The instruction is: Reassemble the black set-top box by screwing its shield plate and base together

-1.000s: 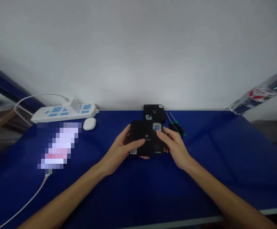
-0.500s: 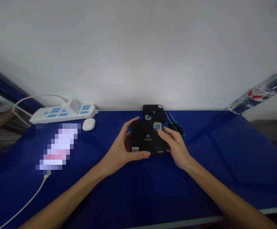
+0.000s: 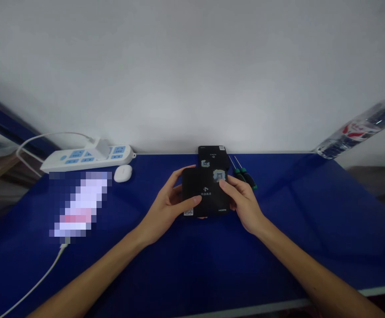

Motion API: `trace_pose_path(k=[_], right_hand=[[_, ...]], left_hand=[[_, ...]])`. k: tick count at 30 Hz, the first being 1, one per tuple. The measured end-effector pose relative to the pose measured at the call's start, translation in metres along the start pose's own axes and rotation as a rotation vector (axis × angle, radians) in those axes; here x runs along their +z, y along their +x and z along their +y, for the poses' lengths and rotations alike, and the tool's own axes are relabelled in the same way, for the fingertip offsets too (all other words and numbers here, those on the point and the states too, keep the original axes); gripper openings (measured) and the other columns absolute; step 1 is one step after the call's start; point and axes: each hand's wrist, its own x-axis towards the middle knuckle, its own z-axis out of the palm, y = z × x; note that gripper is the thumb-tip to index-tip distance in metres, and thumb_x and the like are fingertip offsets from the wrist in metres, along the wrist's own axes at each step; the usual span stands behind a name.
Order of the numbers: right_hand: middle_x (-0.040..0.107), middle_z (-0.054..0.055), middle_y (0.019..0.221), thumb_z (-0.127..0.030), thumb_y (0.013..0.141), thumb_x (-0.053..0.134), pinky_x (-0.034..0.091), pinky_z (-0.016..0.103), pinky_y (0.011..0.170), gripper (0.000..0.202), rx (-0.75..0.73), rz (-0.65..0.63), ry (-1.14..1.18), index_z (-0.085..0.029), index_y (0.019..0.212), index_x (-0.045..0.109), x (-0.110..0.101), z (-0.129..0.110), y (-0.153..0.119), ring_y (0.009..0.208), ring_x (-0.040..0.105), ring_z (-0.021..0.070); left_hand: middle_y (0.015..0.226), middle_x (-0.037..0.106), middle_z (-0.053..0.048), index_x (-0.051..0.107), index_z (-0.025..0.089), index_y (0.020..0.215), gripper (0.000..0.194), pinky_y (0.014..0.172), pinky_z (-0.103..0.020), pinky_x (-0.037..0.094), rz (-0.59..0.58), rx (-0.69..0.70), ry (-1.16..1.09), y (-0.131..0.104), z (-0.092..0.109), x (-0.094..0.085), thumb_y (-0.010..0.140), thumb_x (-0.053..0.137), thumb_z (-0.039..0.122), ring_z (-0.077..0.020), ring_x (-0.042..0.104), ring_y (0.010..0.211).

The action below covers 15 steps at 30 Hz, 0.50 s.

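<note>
Both hands hold a flat black box (image 3: 209, 198) with a QR label at its lower left and a torn pale sticker patch at its upper right. My left hand (image 3: 166, 205) grips the left side, its thumb lying on the top face and its fingers mostly hidden behind and beneath. At the right side, my right hand (image 3: 243, 201) has its thumb by the sticker patch, the other fingers partly out of sight. Just behind lies a second black box (image 3: 214, 152), partly covered by the held one. Two green-and-black screwdrivers (image 3: 245, 176) rest to its right.
On the left of the blue table (image 3: 311, 212) are a white power strip (image 3: 83, 160) with a plugged charger, a white earphone case (image 3: 123, 173) and a pixelated phone (image 3: 80, 205) on a cable. A plastic bottle (image 3: 358, 130) leans at the right.
My left thumb has moved from the box's near edge up onto its top face, near the logo. My right hand keeps its grip, and the box has hardly moved.
</note>
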Motion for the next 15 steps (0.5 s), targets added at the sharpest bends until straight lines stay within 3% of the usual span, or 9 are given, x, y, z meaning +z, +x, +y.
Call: trace_pose_path(k=[6,9,15], right_hand=[[0.052,-0.001,0.071,-0.060,0.097,0.081,0.037,0.024,0.050,0.040,-0.057,-0.006,-0.077,-0.021,0.090,0.073,-0.0001,-0.0004,0.0018,0.057,0.044,0.0131],[0.051,-0.001,0.071,-0.061,0.097,0.080,0.035,0.025,0.049,0.042,-0.064,-0.006,-0.087,-0.022,0.087,0.072,0.0002,0.0011,0.0017,0.057,0.042,0.0134],[0.054,0.000,0.073,-0.065,0.095,0.080,0.037,0.026,0.048,0.044,-0.052,0.007,-0.109,-0.022,0.092,0.075,0.0008,0.0044,-0.0002,0.057,0.045,0.0151]], left_hand=[[0.130,0.074,-0.009,0.053,0.039,0.155,0.070,0.082,-0.052,0.076,-0.024,-0.051,-0.090,-0.0005,0.0034,0.0026,0.094,0.086,0.026,-0.0343,0.080,0.109],[0.133,0.074,-0.009,0.054,0.038,0.154,0.067,0.081,-0.049,0.076,-0.027,-0.080,-0.149,-0.0014,0.0075,0.0041,0.096,0.085,0.025,-0.0328,0.081,0.107],[0.137,0.075,-0.012,0.065,0.029,0.142,0.043,0.077,-0.046,0.075,-0.022,-0.120,-0.259,-0.0016,0.0075,0.0023,0.101,0.078,0.029,-0.0330,0.081,0.107]])
